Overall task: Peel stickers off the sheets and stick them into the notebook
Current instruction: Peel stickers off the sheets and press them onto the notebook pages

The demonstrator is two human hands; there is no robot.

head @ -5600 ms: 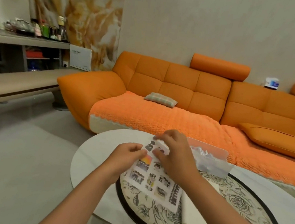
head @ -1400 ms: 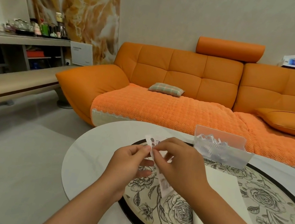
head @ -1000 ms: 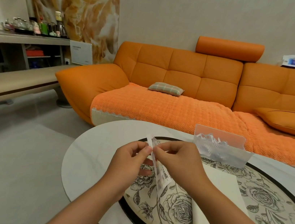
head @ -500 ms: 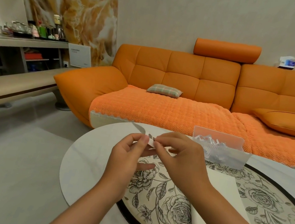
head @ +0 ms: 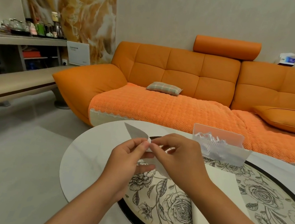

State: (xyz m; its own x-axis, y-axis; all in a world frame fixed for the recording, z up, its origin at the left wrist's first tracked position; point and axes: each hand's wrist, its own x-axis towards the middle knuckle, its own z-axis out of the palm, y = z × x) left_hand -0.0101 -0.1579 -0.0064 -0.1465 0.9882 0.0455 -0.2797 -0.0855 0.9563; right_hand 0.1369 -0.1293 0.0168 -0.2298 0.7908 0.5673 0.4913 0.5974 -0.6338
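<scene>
Both my left hand and right hand are pinching the sheet up over the surface, fingertips almost meeting. A second ago the printed side hung down. Now it's bent back and the blank side pokes up-left, so I reckon a sticker edge is lifting, though I can't see one free yet. The notebook lies open by my right forearm.

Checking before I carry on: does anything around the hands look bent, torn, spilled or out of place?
Only the sticker sheet: it is bent sharply over, blank back up, pinched between the left hand and right hand. No tear shows. The notebook lies flat and the clear box stands upright.
</scene>
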